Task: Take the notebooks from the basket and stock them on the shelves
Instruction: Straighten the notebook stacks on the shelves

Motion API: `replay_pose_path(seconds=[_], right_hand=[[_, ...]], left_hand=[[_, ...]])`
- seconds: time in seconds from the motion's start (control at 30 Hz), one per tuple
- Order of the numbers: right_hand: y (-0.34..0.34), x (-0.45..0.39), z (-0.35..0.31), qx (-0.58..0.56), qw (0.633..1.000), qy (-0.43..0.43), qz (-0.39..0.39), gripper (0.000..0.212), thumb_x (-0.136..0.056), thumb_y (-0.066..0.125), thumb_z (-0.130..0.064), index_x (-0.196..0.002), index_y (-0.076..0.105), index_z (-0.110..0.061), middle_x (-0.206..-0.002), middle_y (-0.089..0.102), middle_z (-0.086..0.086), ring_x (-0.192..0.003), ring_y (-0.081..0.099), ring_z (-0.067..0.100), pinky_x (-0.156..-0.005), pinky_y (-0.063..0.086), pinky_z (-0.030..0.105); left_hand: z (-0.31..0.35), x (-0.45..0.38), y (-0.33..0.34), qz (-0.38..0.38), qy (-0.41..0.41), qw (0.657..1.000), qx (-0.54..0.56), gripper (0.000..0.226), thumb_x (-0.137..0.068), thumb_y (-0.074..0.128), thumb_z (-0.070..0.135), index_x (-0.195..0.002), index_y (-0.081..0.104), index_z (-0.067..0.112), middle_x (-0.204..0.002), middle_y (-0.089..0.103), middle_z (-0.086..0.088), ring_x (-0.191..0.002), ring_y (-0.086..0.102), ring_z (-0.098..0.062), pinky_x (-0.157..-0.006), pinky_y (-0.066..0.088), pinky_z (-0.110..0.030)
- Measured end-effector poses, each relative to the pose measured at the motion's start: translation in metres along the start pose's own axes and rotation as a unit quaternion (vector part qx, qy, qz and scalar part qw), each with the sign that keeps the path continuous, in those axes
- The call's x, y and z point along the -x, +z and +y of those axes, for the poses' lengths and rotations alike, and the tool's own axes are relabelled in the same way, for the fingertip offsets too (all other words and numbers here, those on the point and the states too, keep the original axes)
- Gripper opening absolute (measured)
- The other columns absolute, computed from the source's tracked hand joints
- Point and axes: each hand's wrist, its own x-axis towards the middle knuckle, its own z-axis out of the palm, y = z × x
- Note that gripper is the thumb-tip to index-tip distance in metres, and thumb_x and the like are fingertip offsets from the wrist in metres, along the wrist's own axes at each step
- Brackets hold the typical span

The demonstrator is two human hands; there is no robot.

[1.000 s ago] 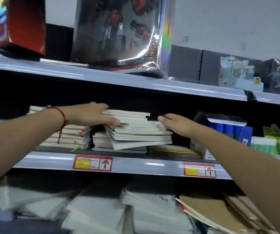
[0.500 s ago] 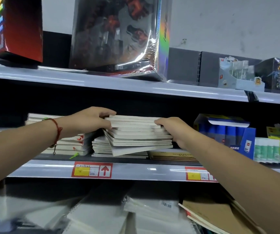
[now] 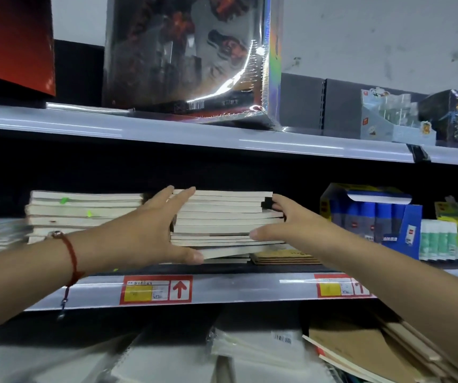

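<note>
**Both hands bracket the notebook stack on the middle shelf**

Your left hand (image 3: 150,233) presses against the left side of the stack of notebooks (image 3: 225,217), fingers straight and spread along the top edge, thumb stretched under the lower notebooks at the front. Your right hand (image 3: 291,225) meets the stack from the right: its fingers wrap round the far right edge, and the thumb lies flat across the front of the page edges about halfway down. So you hold the stack between both hands, the left one flat against it and the right one curled on it.

The stack sits on the middle shelf (image 3: 236,288), with white page edges facing you. Its upper notebooks line up fairly well; the lowest ones stick out at a slight angle toward the right. Just beside it on the left stands a second pile of notebooks (image 3: 84,211), about as tall, with small green marks on its page edges. Under the stack's right end lie a few flat brown notebooks (image 3: 283,257).

A red cord bracelet (image 3: 70,255) circles your left wrist. Farther right on the same shelf stands a blue carton (image 3: 371,217), then white and green packs (image 3: 449,239). On the shelf edge you can see a red and yellow price tag (image 3: 156,289) with an upward arrow. The top shelf carries a large shiny wrapped box (image 3: 189,56).
</note>
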Motion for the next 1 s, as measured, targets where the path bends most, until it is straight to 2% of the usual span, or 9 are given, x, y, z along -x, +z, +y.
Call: replay_pose_path(seconds=[0.07,0.2,0.33,0.4,0.57,0.67,0.8,0.9,1.0], right_hand=[[0.002,0.003,-0.002,0.043,0.999,-0.011,0.01,0.093,-0.075,0.084,-0.034,-0.15,0.027,-0.035,-0.129,0.043,-0.023,-0.118,0.049,0.003,-0.094,0.034,0.017],[0.013,0.004,0.001,0.125,0.991,-0.035,0.019,0.124,-0.073,0.086,-0.031,-0.155,-0.006,-0.04,-0.109,0.038,-0.038,-0.091,0.054,-0.004,-0.081,0.044,0.008],[0.021,-0.005,0.016,0.105,0.989,-0.086,0.053,0.115,-0.073,0.087,-0.028,-0.153,0.008,-0.049,-0.142,0.045,-0.024,-0.115,0.059,0.005,-0.1,0.053,0.033],[0.022,-0.01,0.022,0.079,0.991,-0.092,0.063,0.109,-0.071,0.089,-0.027,-0.152,0.018,-0.048,-0.144,0.047,-0.021,-0.121,0.057,0.007,-0.103,0.051,0.038],[0.026,-0.021,0.029,0.069,0.99,-0.105,0.068,0.111,-0.072,0.087,-0.027,-0.152,0.014,-0.049,-0.136,0.047,-0.028,-0.124,0.055,0.008,-0.104,0.05,0.041],[0.028,-0.026,0.033,0.068,0.989,-0.111,0.071,0.112,-0.073,0.087,-0.026,-0.151,0.011,-0.052,-0.126,0.045,-0.035,-0.128,0.053,0.007,-0.107,0.048,0.043],[0.034,-0.037,0.036,0.067,0.987,-0.118,0.088,0.116,-0.072,0.087,-0.025,-0.144,0.004,-0.064,-0.147,0.042,-0.021,-0.132,0.048,0.011,-0.107,0.046,0.045],[0.04,-0.048,0.037,0.044,0.987,-0.109,0.107,0.128,-0.071,0.087,-0.024,-0.144,-0.011,-0.063,-0.155,0.033,-0.017,-0.133,0.047,0.009,-0.109,0.045,0.045],[0.044,-0.055,0.04,0.019,0.989,-0.082,0.123,0.134,-0.073,0.087,-0.024,-0.147,-0.022,-0.053,-0.156,0.033,-0.011,-0.127,0.048,0.009,-0.104,0.043,0.029]], left_hand=[[-0.004,-0.002,-0.004,0.002,0.001,1.0,-0.009,0.125,-0.054,0.07,0.083,-0.145,-0.014,0.062,-0.163,-0.013,0.021,-0.151,0.019,-0.016,-0.117,0.031,-0.035],[-0.015,-0.007,-0.017,-0.002,0.015,0.999,-0.04,0.122,-0.057,0.069,0.081,-0.149,-0.007,0.055,-0.164,0.007,0.018,-0.142,0.033,-0.012,-0.11,0.035,-0.028],[-0.025,-0.011,-0.025,-0.027,0.002,0.999,-0.033,0.117,-0.063,0.072,0.075,-0.153,0.002,0.051,-0.162,0.012,0.021,-0.138,0.032,-0.007,-0.107,0.031,-0.024],[-0.027,-0.011,-0.024,-0.031,0.004,0.999,-0.031,0.112,-0.067,0.073,0.071,-0.154,0.008,0.047,-0.16,0.012,0.024,-0.127,0.032,-0.001,-0.102,0.03,-0.021],[-0.025,-0.013,-0.018,0.002,0.018,0.999,-0.036,0.096,-0.077,0.073,0.059,-0.155,0.019,0.042,-0.158,0.017,0.019,-0.128,0.035,-0.003,-0.099,0.026,-0.018],[-0.029,-0.016,-0.011,0.043,0.031,0.998,-0.025,0.09,-0.079,0.074,0.054,-0.153,0.025,0.04,-0.147,0.028,0.02,-0.117,0.038,0.0,-0.094,0.031,-0.018],[-0.036,-0.025,0.005,0.095,0.026,0.995,-0.033,0.09,-0.078,0.076,0.053,-0.151,0.024,0.045,-0.143,0.026,0.016,-0.113,0.043,-0.007,-0.095,0.043,-0.025],[-0.04,-0.03,0.018,0.155,0.042,0.985,-0.06,0.089,-0.079,0.077,0.051,-0.149,0.022,0.043,-0.144,0.027,0.011,-0.118,0.047,-0.014,-0.095,0.048,-0.031],[-0.04,-0.033,0.031,0.208,0.061,0.973,-0.081,0.091,-0.082,0.076,0.045,-0.151,0.017,0.039,-0.144,0.03,0.007,-0.124,0.047,-0.02,-0.096,0.047,-0.034]])
